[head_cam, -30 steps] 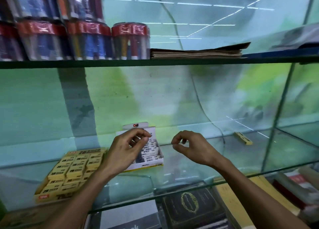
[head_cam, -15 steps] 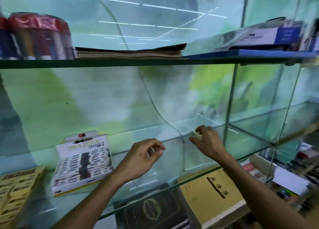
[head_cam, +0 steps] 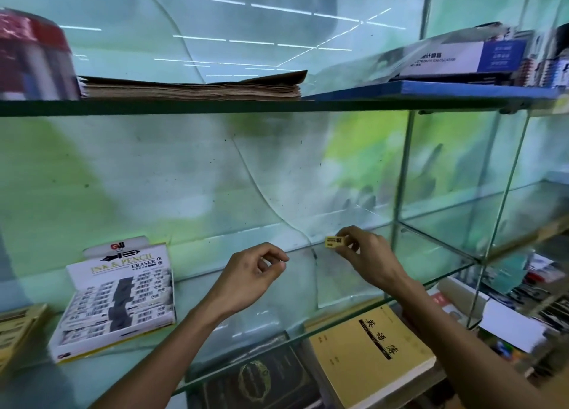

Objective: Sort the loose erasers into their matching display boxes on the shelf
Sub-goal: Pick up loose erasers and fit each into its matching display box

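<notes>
My right hand (head_cam: 366, 259) pinches a small yellow eraser (head_cam: 334, 241) just above the glass shelf (head_cam: 338, 288), right of centre. My left hand (head_cam: 251, 277) hovers over the middle of the shelf with fingers curled and nothing visible in it. A white display box (head_cam: 120, 297) of white erasers stands tilted at the left of the shelf. Only the corner of a yellow display box (head_cam: 18, 328) with yellow erasers shows at the far left edge.
A glass shelf above (head_cam: 277, 106) carries a stack of brown paper (head_cam: 197, 88), a red-topped tub (head_cam: 34, 57) and a calculator box (head_cam: 455, 57). A vertical glass divider (head_cam: 403, 174) stands right of my right hand. Books (head_cam: 369, 353) lie on the lower shelf.
The view has swung right, so the boxes slid left. My right hand reached to the yellow eraser on the shelf and lifted it. My left hand drew away from the white box.
</notes>
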The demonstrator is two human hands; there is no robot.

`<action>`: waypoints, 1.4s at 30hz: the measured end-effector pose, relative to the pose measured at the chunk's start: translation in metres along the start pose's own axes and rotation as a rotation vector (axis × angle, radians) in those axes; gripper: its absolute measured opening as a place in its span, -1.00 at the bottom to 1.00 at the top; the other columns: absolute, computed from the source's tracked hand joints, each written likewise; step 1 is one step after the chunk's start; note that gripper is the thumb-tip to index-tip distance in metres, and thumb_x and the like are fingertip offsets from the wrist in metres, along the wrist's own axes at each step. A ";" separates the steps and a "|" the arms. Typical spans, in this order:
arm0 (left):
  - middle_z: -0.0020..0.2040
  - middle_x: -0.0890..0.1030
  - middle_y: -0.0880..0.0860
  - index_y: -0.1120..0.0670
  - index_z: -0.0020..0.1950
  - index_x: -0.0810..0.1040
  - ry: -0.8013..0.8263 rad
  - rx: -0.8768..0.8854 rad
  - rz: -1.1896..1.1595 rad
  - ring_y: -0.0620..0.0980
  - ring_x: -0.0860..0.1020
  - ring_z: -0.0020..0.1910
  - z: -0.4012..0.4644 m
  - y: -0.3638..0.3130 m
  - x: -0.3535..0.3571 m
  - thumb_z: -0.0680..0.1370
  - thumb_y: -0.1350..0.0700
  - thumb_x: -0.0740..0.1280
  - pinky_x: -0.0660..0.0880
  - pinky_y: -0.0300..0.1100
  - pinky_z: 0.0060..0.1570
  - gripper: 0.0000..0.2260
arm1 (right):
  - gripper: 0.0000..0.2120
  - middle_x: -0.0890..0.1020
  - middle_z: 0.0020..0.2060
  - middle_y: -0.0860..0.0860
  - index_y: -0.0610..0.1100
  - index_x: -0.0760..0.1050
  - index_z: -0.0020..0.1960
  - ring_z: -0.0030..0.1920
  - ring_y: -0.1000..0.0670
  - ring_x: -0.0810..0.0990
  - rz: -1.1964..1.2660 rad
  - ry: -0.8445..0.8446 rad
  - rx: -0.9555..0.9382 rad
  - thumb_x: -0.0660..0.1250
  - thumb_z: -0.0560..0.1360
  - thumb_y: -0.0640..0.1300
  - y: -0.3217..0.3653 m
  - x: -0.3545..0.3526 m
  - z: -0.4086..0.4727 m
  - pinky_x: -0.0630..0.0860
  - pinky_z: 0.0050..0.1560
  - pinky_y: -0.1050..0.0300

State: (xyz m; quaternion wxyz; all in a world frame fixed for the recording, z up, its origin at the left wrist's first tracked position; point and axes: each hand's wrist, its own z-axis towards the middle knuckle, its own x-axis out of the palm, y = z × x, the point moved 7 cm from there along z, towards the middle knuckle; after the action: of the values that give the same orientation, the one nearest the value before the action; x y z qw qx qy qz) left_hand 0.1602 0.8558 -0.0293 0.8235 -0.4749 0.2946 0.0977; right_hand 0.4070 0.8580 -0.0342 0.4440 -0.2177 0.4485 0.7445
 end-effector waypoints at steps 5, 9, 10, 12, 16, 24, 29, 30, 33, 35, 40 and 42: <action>-0.09 0.64 -0.10 -0.11 -0.01 0.61 -0.071 -0.060 -0.110 -0.06 0.62 -0.20 0.002 0.006 -0.018 0.56 0.04 0.38 0.52 -0.18 -0.15 -0.95 | -0.76 0.67 -0.16 0.09 0.07 0.55 0.07 -0.17 0.18 0.63 0.405 0.054 -0.057 0.45 0.48 -0.19 0.047 0.007 -0.009 0.52 -0.12 0.35; -0.13 0.64 -0.15 -0.11 0.00 0.60 -0.111 -0.076 -0.158 -0.07 0.63 -0.21 -0.002 0.009 -0.034 0.55 0.03 0.39 0.53 -0.11 -0.13 -0.94 | -0.74 0.68 -0.08 -0.04 0.04 0.58 0.09 -0.09 0.04 0.65 0.624 0.175 -0.082 0.45 0.48 -0.23 0.081 0.025 -0.014 0.59 -0.03 0.20; -0.12 0.65 -0.14 -0.11 0.01 0.60 -0.113 -0.076 -0.159 -0.06 0.63 -0.20 -0.004 0.009 -0.038 0.55 0.03 0.40 0.54 -0.10 -0.14 -0.94 | -0.74 0.68 -0.08 -0.06 0.02 0.58 0.09 -0.09 0.03 0.65 0.658 0.199 -0.086 0.45 0.48 -0.24 0.089 0.028 -0.015 0.59 -0.01 0.19; -0.09 0.66 -0.10 -0.08 0.02 0.60 -0.110 -0.070 -0.162 -0.06 0.63 -0.21 -0.010 0.009 -0.045 0.55 0.04 0.40 0.54 -0.11 -0.15 -0.93 | -0.75 0.68 -0.07 -0.09 -0.01 0.58 0.10 -0.08 0.01 0.65 0.717 0.245 -0.085 0.44 0.48 -0.26 0.105 0.036 -0.017 0.59 0.02 0.18; -0.10 0.66 -0.04 -0.03 0.01 0.61 -0.119 -0.074 -0.193 -0.08 0.61 -0.24 -0.023 0.014 -0.064 0.55 0.11 0.40 0.51 -0.16 -0.21 -0.94 | -0.73 0.70 -0.09 -0.06 -0.08 0.56 0.14 -0.14 0.06 0.64 0.841 0.310 -0.066 0.44 0.48 -0.28 0.134 0.048 -0.019 0.54 -0.09 0.26; -0.17 0.67 0.04 0.11 -0.01 0.62 -0.246 -0.165 -0.349 -0.05 0.61 -0.22 -0.049 0.035 -0.105 0.51 0.20 0.45 0.51 -0.12 -0.18 -0.92 | -0.85 0.65 -0.20 -0.09 -0.27 0.60 0.06 -0.18 -0.01 0.56 1.349 0.354 0.287 0.39 0.50 -0.26 0.180 0.097 -0.025 0.48 -0.10 0.11; -0.22 0.64 -0.09 0.04 -0.03 0.61 -0.288 -0.153 -0.279 -0.09 0.59 -0.22 -0.070 0.037 -0.137 0.53 0.14 0.43 0.51 -0.20 -0.16 -0.95 | -0.92 0.66 -0.14 -0.13 -0.21 0.54 0.05 -0.14 -0.09 0.67 1.442 0.413 0.328 0.32 0.56 -0.25 0.212 0.114 -0.029 0.55 -0.10 0.07; -0.24 0.63 -0.12 0.04 -0.03 0.61 -0.308 -0.147 -0.264 -0.11 0.57 -0.24 -0.075 0.037 -0.145 0.53 0.14 0.42 0.49 -0.23 -0.18 -0.96 | -0.93 0.66 -0.14 -0.14 -0.20 0.52 0.04 -0.13 -0.13 0.68 1.463 0.416 0.332 0.30 0.57 -0.25 0.217 0.116 -0.028 0.57 -0.12 0.07; -0.24 0.63 -0.11 0.07 -0.03 0.60 -0.373 -0.134 -0.250 -0.11 0.54 -0.29 -0.090 0.038 -0.172 0.55 0.16 0.39 0.46 -0.26 -0.23 -0.98 | -0.89 0.63 -0.19 -0.15 -0.19 0.50 0.09 -0.19 -0.16 0.69 1.490 0.415 0.323 0.27 0.58 -0.29 0.233 0.120 -0.025 0.61 -0.24 0.10; -0.23 0.64 -0.07 0.08 -0.01 0.60 -0.400 -0.136 -0.228 -0.11 0.55 -0.30 -0.102 0.039 -0.190 0.56 0.16 0.38 0.47 -0.26 -0.21 -0.97 | -0.82 0.60 -0.24 -0.15 -0.19 0.51 0.14 -0.25 -0.13 0.66 1.451 0.425 0.274 0.28 0.57 -0.33 0.245 0.124 -0.024 0.58 -0.25 0.11; -0.23 0.63 0.01 0.07 0.01 0.60 -0.475 -0.143 -0.142 -0.15 0.55 -0.31 -0.136 0.047 -0.233 0.57 0.11 0.37 0.50 -0.27 -0.21 -0.94 | -0.73 0.60 -0.21 -0.08 -0.12 0.59 0.15 -0.31 -0.02 0.52 1.239 0.506 0.119 0.43 0.47 -0.30 0.288 0.139 -0.028 0.47 -0.28 0.17; -0.23 0.63 0.00 0.06 0.01 0.60 -0.513 -0.147 -0.105 -0.18 0.55 -0.32 -0.151 0.050 -0.249 0.58 0.11 0.36 0.49 -0.35 -0.26 -0.94 | -0.72 0.62 -0.12 -0.02 -0.04 0.61 0.13 -0.32 0.01 0.58 1.080 0.505 0.025 0.47 0.45 -0.27 0.307 0.145 -0.033 0.52 -0.29 0.20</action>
State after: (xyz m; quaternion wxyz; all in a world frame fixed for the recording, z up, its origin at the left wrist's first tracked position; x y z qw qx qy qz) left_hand -0.1220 0.7853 0.0219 0.8383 -0.5079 0.0436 0.1933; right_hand 0.0676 0.8347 -0.0095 -0.1152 -0.1240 0.5963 0.7847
